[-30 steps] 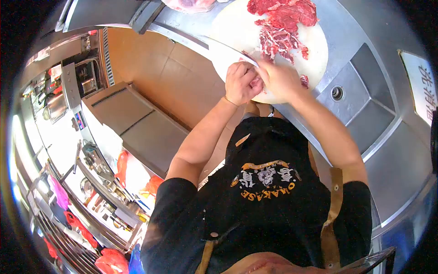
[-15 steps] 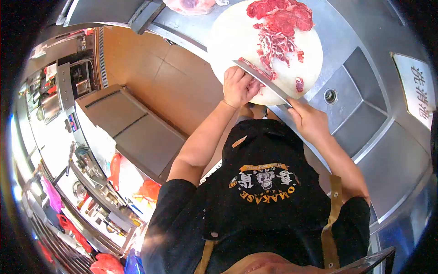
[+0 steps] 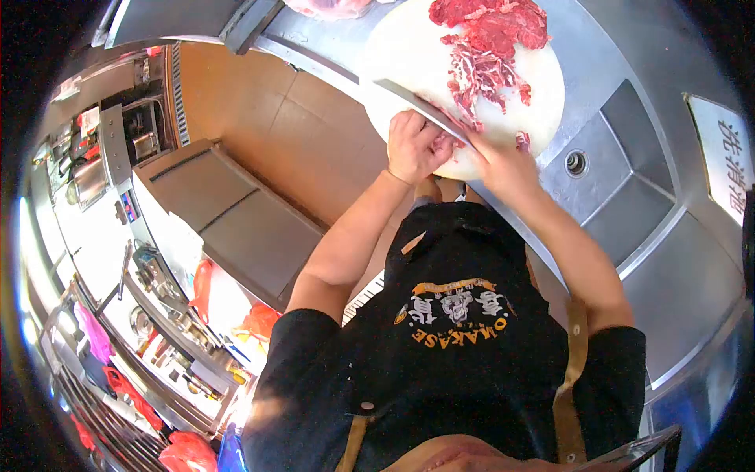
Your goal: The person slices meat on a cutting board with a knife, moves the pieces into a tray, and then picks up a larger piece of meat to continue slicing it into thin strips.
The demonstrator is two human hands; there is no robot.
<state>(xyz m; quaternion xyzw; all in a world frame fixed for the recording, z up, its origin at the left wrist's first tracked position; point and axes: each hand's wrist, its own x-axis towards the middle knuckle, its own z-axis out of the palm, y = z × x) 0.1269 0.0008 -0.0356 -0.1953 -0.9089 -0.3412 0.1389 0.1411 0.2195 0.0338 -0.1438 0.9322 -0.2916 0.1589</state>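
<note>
Your left hand [image 3: 414, 148] has its fingers curled down on a small piece of pale-pink raw meat [image 3: 446, 146], which lies on the round white cutting board [image 3: 539, 101] at the edge nearest your body. Your right hand [image 3: 505, 167] is closed around the grip end of a long, straight knife with a grey metal blade [image 3: 421, 105]; the handle itself is hidden in your palm. The blade slants across the meat, close by your left fingertips, with a red-pink strip showing along its far side.

Expect this meat to be light, soft and limp — likely damp and slippery too, so it would slide or squash rather than stay put under a loose touch. The safest hold looks to be from above, on the end away from the blade, fingertips tucked back and pressing evenly; a hard pinch would probably just deform it. The knife should feel stiff and heavier than the meat, and is best held right at the handle, clear of the edge.

Farther up the board, a loose heap of thin red-and-white marbled meat shreds [image 3: 481, 76] sits against the broad, deep-red slabs of raw meat [image 3: 497, 25]. Those slabs look floppy and want support underneath — the shreds would part easily if lifted. All of it rests on the grey stainless-steel counter [image 3: 591, 53].
</note>
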